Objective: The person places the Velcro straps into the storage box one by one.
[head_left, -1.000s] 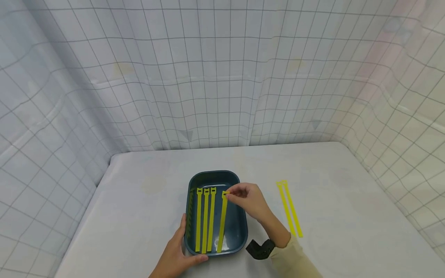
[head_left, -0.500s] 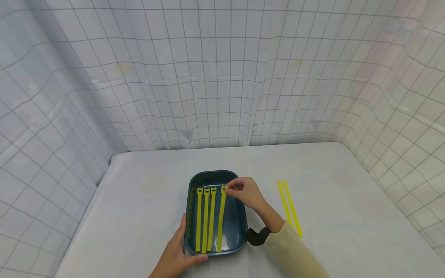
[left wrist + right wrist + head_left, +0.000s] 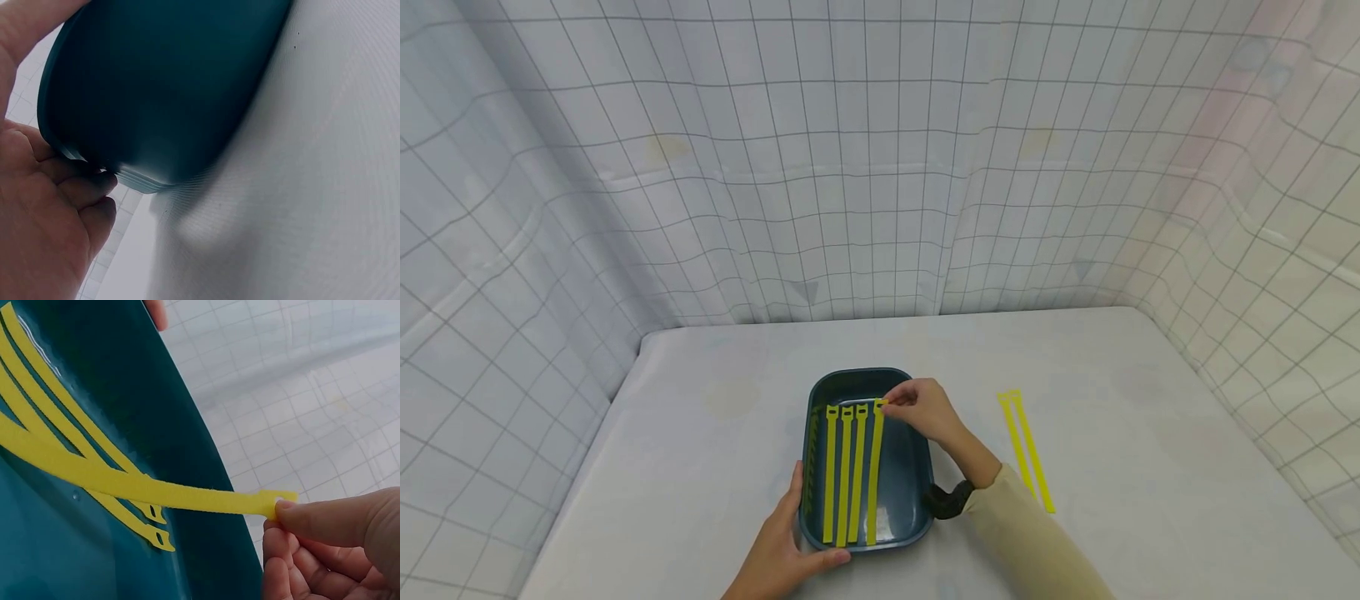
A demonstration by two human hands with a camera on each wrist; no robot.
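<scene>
In the head view my right hand [image 3: 928,410] pinches the slotted end of a yellow cable tie [image 3: 876,467] between thumb and fingers. This tie slants over the dark teal tray [image 3: 904,500], its head raised above the floor in the right wrist view. Three more yellow cable ties [image 3: 844,479] lie side by side along the tray's left half, slotted heads at the far end. My left hand [image 3: 784,537] grips the tray's near left corner, thumb at the front rim and fingers along the left side. In the left wrist view, several fingertips [image 3: 94,187] curl under the rim.
Two yellow cable ties [image 3: 1027,450] lie on the white table [image 3: 1135,433] to the right of the tray, partly behind my right forearm. A dark wrist device [image 3: 949,500] sits by the tray's right rim. Gridded white curtains [image 3: 880,208] enclose the table's back and sides.
My right hand has moved slightly away from me and to the left. The pinched cable tie has shifted with it, closer to the three in the tray. The left hand has stayed put.
</scene>
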